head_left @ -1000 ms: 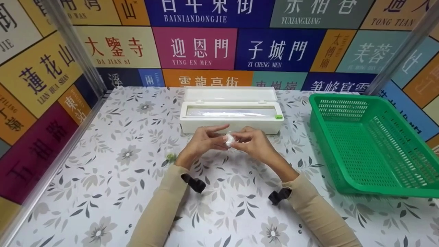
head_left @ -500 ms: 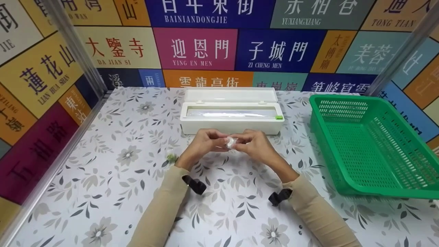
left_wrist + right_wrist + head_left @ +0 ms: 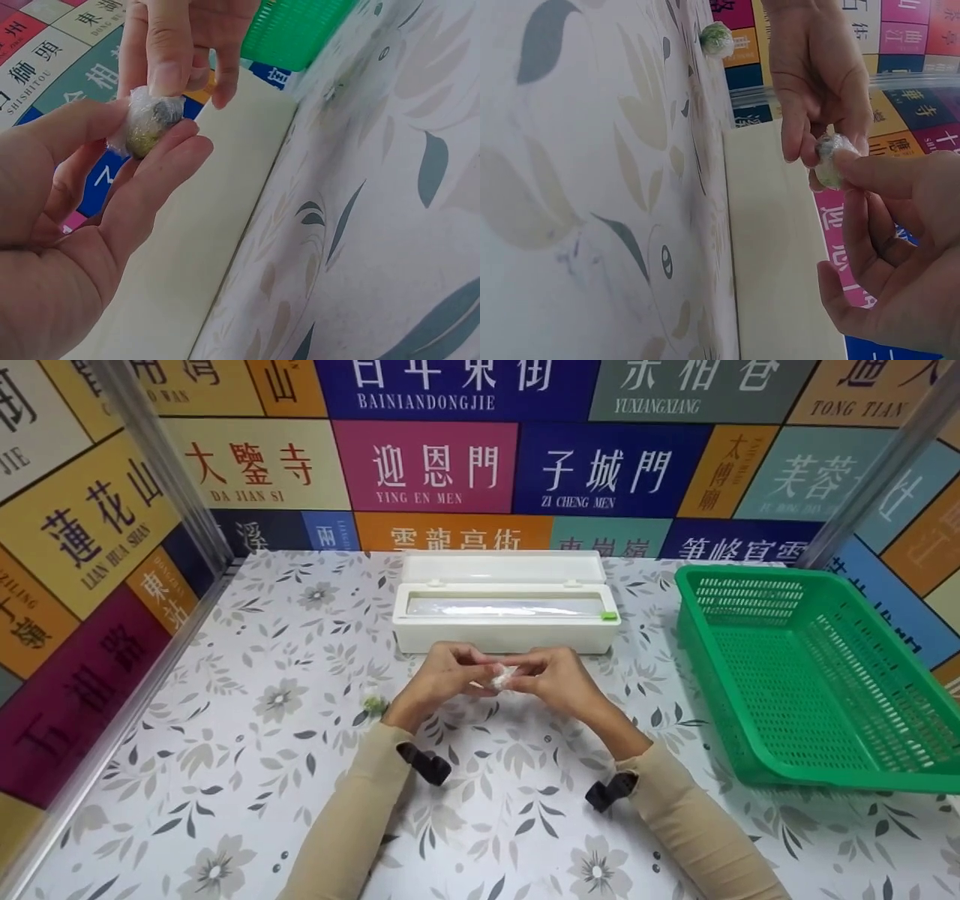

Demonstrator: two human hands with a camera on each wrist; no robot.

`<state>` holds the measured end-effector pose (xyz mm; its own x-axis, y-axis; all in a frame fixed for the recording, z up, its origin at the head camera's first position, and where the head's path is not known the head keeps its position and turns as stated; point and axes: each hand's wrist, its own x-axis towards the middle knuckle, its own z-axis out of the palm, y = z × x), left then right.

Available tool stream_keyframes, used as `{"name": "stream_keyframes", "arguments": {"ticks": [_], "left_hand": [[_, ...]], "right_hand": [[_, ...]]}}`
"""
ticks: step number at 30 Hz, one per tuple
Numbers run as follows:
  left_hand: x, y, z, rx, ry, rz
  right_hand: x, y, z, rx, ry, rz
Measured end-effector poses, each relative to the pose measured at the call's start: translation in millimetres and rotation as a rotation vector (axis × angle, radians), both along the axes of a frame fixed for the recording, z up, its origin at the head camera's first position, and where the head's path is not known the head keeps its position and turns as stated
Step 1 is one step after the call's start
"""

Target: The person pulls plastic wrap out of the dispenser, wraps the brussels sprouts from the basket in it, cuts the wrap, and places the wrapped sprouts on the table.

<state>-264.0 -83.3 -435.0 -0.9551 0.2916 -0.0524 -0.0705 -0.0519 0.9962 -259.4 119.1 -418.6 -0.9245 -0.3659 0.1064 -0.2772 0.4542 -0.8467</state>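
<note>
A small ball in crinkled cling film is pinched between the fingertips of both hands, just in front of a white box. Through the film, yellow-green and dark patches show on the wrapped ball in the left wrist view. My left hand holds it with thumb and fingers from the left. From the other side, my right hand presses its thumb and fingertips onto the film. Another film-wrapped green ball lies on the table by my left wrist; its exact kind is blurred by the wrap.
The long white cling film dispenser stands behind the hands, its lid raised and a green slider at the right end. A green slotted plastic basket sits at the right. Sign-patterned walls border the floral-covered table.
The left fingers, one raised a second ago, have curled in around the wrapped ball. Fingertips of both hands have shifted slightly on the film; the dispenser and basket stay put.
</note>
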Motion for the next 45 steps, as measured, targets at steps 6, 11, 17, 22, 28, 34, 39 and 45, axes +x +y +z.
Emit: {"name": "stream_keyframes", "arguments": {"ticks": [6,11,17,22,28,34,39,45], "left_hand": [[0.0,4.0,1.4,0.002,0.001,0.025],[1.7,3.2,1.3,0.021,-0.021,0.013],[2.5,1.2,-1.3,0.053,-0.060,-0.029],[1.0,0.5,-3.1,0.088,-0.055,-0.027],[-1.0,2.3,-2.9,0.116,-0.085,-0.023],[-1.6,0.9,-4.7,0.122,-0.154,-0.014],[-1.9,0.1,-5.2,0.109,-0.155,-0.006],[-2.4,1.3,-4.3,0.108,-0.127,0.003]], "right_hand": [[-1.4,3.1,3.4,0.010,0.006,0.023],[-4.1,4.4,2.9,-0.037,-0.058,0.027],[-6.2,7.3,1.3,-0.082,-0.133,-0.023],[-7.4,9.2,1.4,-0.087,-0.167,-0.014],[-8.2,8.8,1.3,-0.176,-0.262,-0.017],[-9.6,7.6,-2.8,-0.285,-0.397,-0.030],[-8.2,6.5,-3.0,-0.380,-0.446,-0.019],[-6.0,4.0,0.7,-0.491,-0.530,-0.039]]}}
